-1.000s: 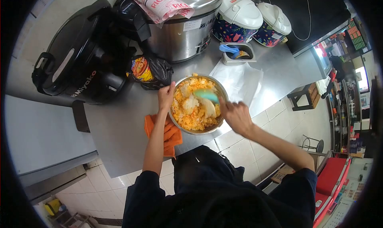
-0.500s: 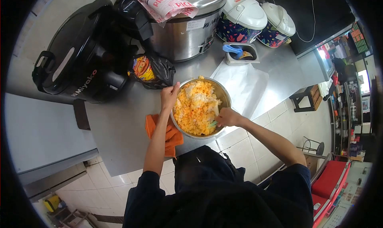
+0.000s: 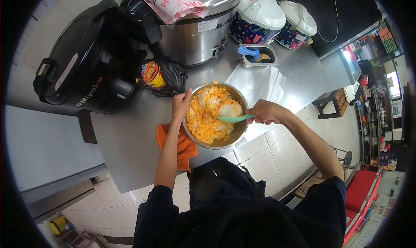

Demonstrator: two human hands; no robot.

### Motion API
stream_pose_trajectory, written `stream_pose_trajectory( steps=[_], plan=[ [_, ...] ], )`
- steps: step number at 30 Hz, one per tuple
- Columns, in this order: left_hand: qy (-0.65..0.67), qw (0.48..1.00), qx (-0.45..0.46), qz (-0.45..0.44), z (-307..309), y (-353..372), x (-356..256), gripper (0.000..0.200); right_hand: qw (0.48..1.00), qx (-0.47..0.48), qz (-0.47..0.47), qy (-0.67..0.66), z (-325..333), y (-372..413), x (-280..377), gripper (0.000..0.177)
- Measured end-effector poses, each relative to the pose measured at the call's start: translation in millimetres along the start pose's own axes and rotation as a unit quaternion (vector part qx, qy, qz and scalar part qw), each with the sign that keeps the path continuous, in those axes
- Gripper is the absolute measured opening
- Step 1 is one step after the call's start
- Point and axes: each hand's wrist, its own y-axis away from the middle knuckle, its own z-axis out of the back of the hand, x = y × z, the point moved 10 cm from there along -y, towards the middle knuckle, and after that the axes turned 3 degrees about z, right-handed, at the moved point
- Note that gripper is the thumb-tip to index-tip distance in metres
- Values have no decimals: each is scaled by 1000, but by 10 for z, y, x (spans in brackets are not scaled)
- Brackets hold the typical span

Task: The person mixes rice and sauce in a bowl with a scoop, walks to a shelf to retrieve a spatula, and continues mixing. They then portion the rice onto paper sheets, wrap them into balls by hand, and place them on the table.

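A round metal bowl of orange and white rice stands near the front edge of the steel table. My left hand is closed on the bowl's left rim, thumb up at the edge. In my right hand, over the right rim, is the handle of a green spatula; its pale blade lies on the rice. An orange cloth rests beside the bowl, partly under my left forearm. White paper lies behind the bowl to the right.
At the back stand a black Miyako cooker, a large steel cooker and two floral cookers. A black bag with a yellow packet is behind the bowl. A small metal tray holds a blue spoon.
My right hand has moved right and up, and the spatula, earlier mostly hidden at the bowl's right side, now shows lying across the rice. My left hand stays on the rim.
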Motion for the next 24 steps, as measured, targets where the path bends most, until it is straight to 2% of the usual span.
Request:
stream_pose_trajectory(
  steps=[1, 3, 4, 5, 7, 8, 12, 14, 15, 17, 21, 24],
  plan=[
    [0, 1000, -2, -1, -3, -2, 3, 54, 1000, -1, -1, -1, -16, 14, -5, 36],
    [-5, 1000, -3, -5, 0, 6, -27, 54, 987, -93, 62, 113, 66, 121, 210, 38],
    [-11, 1000, -7, -8, 13, 2, -38, 54, 956, -119, 175, 202, -2, 235, 456, 38],
    [-12, 1000, -8, -6, 15, 10, -30, 54, 956, -117, 175, 202, -86, 234, 442, 38],
    [-5, 1000, -5, 1, 0, 1, 5, 55, 933, -200, 107, 280, -48, 237, 382, 37],
    [-6, 1000, -6, 3, 1, 1, 20, 55, 935, -185, 101, 284, -94, 253, 385, 35],
    [-13, 1000, -11, 0, 10, -16, 14, 55, 927, -174, 152, 295, -173, 392, 443, 35],
    [-14, 1000, -7, 9, 4, -3, 30, 55, 909, -236, 150, 308, -73, 520, 498, 32],
    [-15, 1000, -11, 1, 11, -8, 31, 55, 910, -236, 149, 307, -111, 389, 405, 32],
    [-14, 1000, -14, -6, -12, -8, 7, 55, 865, -301, 165, 365, -182, -18, 175, 25],
    [-24, 999, -24, -4, 22, -12, 9, 55, 877, -262, 140, 378, -586, -428, -52, 18],
    [-34, 999, -23, 7, 0, -25, 61, 56, 904, -173, 95, 380, -781, -524, -216, 18]
  ],
)
